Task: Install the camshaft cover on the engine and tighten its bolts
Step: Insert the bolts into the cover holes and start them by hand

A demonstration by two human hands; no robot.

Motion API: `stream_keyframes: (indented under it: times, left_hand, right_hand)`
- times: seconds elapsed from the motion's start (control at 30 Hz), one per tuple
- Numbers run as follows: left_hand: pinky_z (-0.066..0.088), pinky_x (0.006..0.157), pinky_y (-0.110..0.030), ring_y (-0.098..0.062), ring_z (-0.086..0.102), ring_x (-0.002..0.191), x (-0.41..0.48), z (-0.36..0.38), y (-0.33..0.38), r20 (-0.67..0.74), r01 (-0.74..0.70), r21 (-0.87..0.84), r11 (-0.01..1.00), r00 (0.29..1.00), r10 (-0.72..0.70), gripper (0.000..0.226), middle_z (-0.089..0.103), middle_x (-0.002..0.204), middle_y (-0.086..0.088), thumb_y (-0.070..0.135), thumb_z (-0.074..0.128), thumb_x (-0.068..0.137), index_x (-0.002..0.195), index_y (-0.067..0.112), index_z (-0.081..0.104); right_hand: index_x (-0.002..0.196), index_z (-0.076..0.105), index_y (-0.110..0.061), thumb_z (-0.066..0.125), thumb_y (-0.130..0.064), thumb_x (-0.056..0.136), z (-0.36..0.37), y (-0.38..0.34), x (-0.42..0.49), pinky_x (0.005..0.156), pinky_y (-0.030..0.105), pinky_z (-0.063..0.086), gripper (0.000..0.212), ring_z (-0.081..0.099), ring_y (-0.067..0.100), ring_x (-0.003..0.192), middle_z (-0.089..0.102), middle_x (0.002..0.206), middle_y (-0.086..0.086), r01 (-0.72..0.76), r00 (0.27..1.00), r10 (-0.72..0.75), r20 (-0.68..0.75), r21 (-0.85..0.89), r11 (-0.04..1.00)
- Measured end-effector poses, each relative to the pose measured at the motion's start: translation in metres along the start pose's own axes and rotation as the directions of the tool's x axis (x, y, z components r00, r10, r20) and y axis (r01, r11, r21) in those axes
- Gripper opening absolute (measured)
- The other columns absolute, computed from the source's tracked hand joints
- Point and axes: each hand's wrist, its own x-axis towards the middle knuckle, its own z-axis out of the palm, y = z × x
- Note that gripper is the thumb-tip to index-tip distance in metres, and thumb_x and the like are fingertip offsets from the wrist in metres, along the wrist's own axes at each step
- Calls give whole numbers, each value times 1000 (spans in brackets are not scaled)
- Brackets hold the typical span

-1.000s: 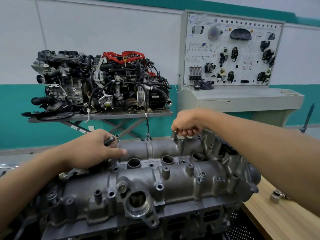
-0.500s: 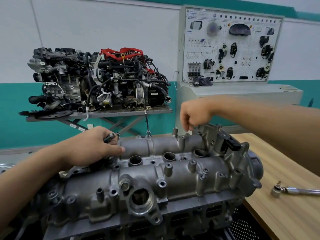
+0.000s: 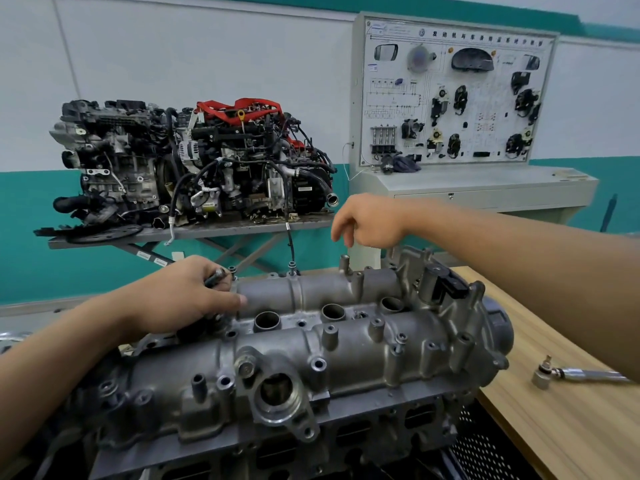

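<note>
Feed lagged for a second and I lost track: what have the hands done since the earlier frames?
The right hand let go of the rear bolt and lifted. It now hangs just above the bolt, fingers loose, holding nothing. The left hand stays resting on the cover, gripping a dark bolt. The cover has not shifted.
</note>
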Motion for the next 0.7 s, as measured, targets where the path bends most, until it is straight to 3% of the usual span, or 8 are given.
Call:
stream_keyframes:
  times: [0.1, 0.2, 0.27, 0.37, 0.47, 0.57, 0.7]
  left_hand:
    - [29, 52, -27, -14, 31, 48, -2, 1, 2, -25, -10, -20, 1000, 1000, 10, 48, 35, 51, 3, 23, 75, 87, 58, 20, 37]
    - [30, 49, -27, -13, 33, 49, -7, 0, 8, -72, -61, -50, 997, 996, 58, 40, 36, 53, 3, 17, 72, 89, 65, 16, 40]
    - [32, 47, -24, -10, 35, 45, -14, -2, 15, -90, -108, -59, 992, 991, 103, 35, 39, 51, 7, 12, 70, 90, 67, 15, 44]
    - [35, 45, -13, 1, 39, 42, -29, -5, 20, -145, -200, -89, 976, 972, 186, 29, 46, 48, 15, -2, 66, 90, 72, 16, 52]
    - [34, 47, -25, -7, 36, 46, -46, -10, 20, -269, -202, -123, 972, 949, 163, 17, 41, 56, 7, 3, 67, 90, 82, 7, 52]
    - [31, 44, -22, -6, 33, 46, -62, -11, 26, -387, -280, -224, 933, 905, 178, 28, 40, 54, 9, -1, 68, 87, 80, 10, 43]
    - [31, 44, -26, -13, 37, 51, -80, -9, 42, -358, -377, -398, 836, 903, 237, 28, 43, 60, -1, 4, 65, 70, 82, 13, 41]
  right_hand:
    - [111, 73, -16, 57, -9, 92, -10, -31, -9, 80, 23, 51, 26, 63, 7, 84, 72, 91, -8, 115, 981, -105, -165, 58, 992]
    - [102, 75, -18, 63, -30, 94, -11, -83, -25, 61, 17, 47, 18, 55, -5, 59, 62, 64, -19, 299, 942, -260, -212, 182, 937]
    - [104, 75, -15, 64, -37, 94, -6, -114, -31, 57, 7, 41, 26, 54, -12, 58, 58, 62, -21, 337, 924, -290, -251, 172, 925]
    - [96, 78, -13, 67, -33, 93, 5, -145, -33, 59, 11, 43, 24, 59, -1, 65, 67, 73, -11, 331, 903, -254, -347, 181, 926]
    - [82, 79, -12, 70, -25, 91, 11, -162, -39, 58, 15, 43, 19, 59, 6, 62, 71, 72, -4, 352, 874, -225, -431, 241, 904]
    - [77, 78, -9, 72, -23, 89, 10, -170, -49, 58, 26, 45, 20, 51, 7, 56, 69, 66, 5, 365, 874, -199, -444, 330, 871]
    - [80, 76, -8, 71, -17, 89, 2, -168, -71, 57, 31, 48, 14, 54, 11, 58, 69, 66, 6, 417, 845, -156, -512, 447, 792]
